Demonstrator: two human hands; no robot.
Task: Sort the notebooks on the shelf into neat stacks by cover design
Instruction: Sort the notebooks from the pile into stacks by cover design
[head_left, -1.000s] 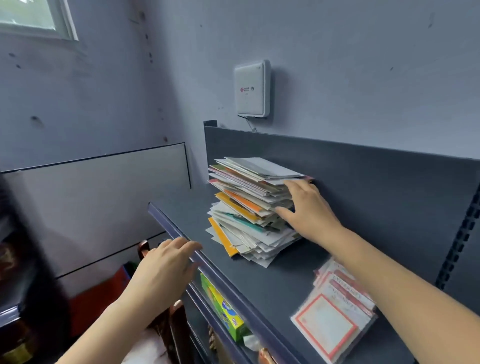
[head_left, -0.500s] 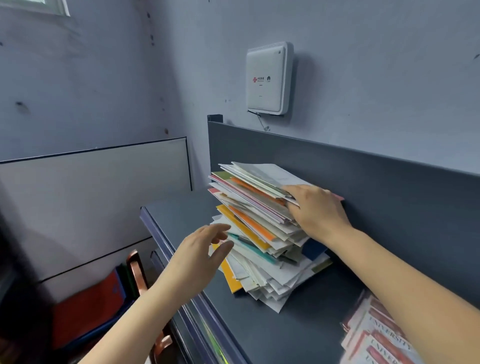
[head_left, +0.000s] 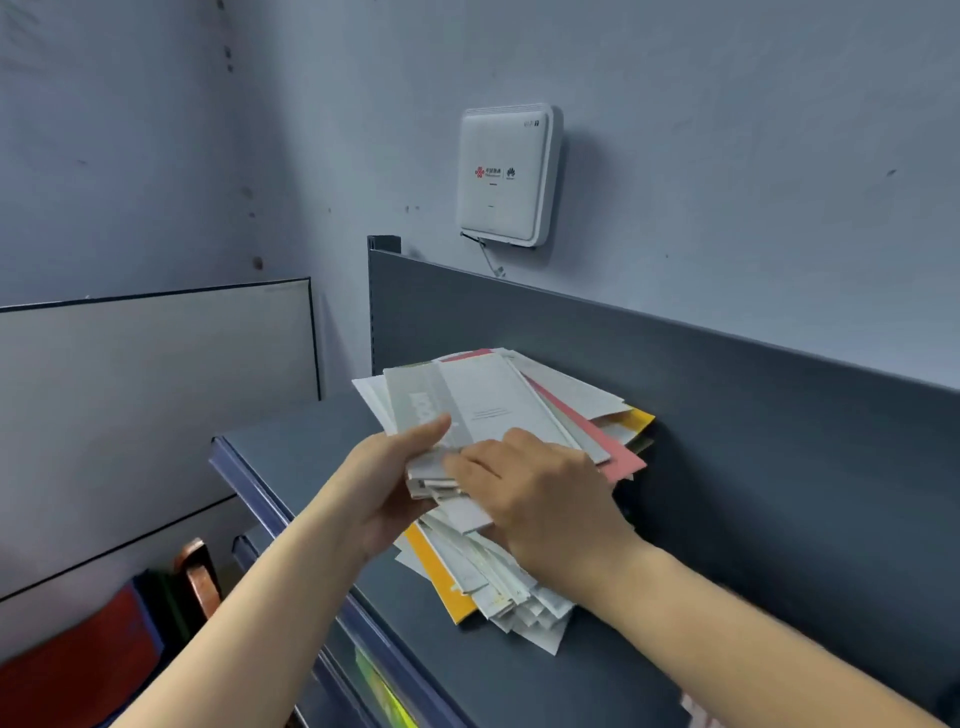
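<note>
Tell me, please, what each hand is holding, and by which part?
The left hand grips the top bundle of notebooks by its near left edge, thumb on top. The right hand lies on the pile; whether it grips cannot be told.

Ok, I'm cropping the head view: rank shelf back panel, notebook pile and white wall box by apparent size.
shelf back panel
notebook pile
white wall box; farther off, so true size unsure.

head cam | wide-angle, worn | faces forward and slightly down along shelf (head_left: 311, 441) toward back panel (head_left: 727, 415) and wall (head_left: 727, 130) | close range | only view
</note>
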